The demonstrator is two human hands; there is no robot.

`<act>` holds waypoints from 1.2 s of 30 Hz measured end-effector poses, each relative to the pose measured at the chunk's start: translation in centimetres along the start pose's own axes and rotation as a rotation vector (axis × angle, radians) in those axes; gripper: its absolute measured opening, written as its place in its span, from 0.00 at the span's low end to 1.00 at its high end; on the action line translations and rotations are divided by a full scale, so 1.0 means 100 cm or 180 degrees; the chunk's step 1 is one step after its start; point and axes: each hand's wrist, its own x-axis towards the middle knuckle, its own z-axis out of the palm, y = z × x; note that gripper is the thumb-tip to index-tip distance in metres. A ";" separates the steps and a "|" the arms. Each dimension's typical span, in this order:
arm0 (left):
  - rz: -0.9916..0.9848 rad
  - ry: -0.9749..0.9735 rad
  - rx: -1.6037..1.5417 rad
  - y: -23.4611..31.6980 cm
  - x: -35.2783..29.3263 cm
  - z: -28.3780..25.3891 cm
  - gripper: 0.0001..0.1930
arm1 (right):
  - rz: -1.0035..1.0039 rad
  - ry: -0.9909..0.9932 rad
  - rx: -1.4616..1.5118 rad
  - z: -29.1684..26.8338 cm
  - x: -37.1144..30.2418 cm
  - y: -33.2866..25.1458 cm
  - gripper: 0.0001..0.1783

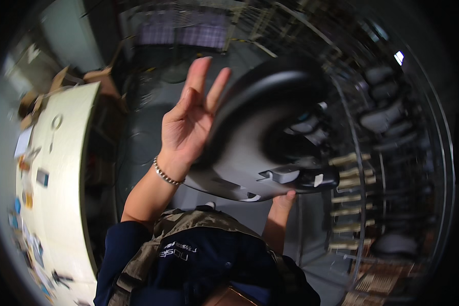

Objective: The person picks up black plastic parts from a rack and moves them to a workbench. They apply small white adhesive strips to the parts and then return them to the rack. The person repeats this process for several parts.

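A large black-and-grey moulded plastic housing [262, 137], rounded and shell-like with a dark hollow and small pale clips along its lower edge, is held up in the air in front of the person. It sits just to the right of the left hand [188, 120] and directly above the right hand [284, 196]. The left hand is open, palm turned toward the camera, fingers spread and pointing upward, with its palm edge pressed flat against the housing's left side rather than wrapped around it; a beaded metal bracelet [167, 173] circles that wrist. Only a fingertip or two of the right hand shows under the housing's bottom rim, touching it from below; how far that hand is closed cannot be told. Below both hands are the person's dark blue sleeves and an olive vest [188, 245]. Well off to the left of the left hand runs a long pale table [69, 168] scattered with small items, and to the right of the housing stands a wire rack [387, 168] with grey parts.
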 end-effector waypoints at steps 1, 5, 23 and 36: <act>-0.0096 0.0139 -0.0516 -0.029 0.006 -0.002 0.29 | -0.0035 0.0166 -0.0026 -0.020 -0.002 -0.010 0.51; -0.0344 0.1076 0.0100 -0.090 0.031 0.000 0.37 | 0.0033 0.0972 -0.0140 -0.073 -0.009 -0.037 0.49; -0.2293 -0.2962 0.0185 -0.409 0.218 0.024 0.42 | -0.0819 0.1473 -0.0543 -0.283 0.139 -0.150 0.48; -0.1276 -0.3017 0.1260 -0.541 0.226 0.058 0.36 | -0.2949 0.5129 -0.3863 -0.522 0.398 -0.423 0.49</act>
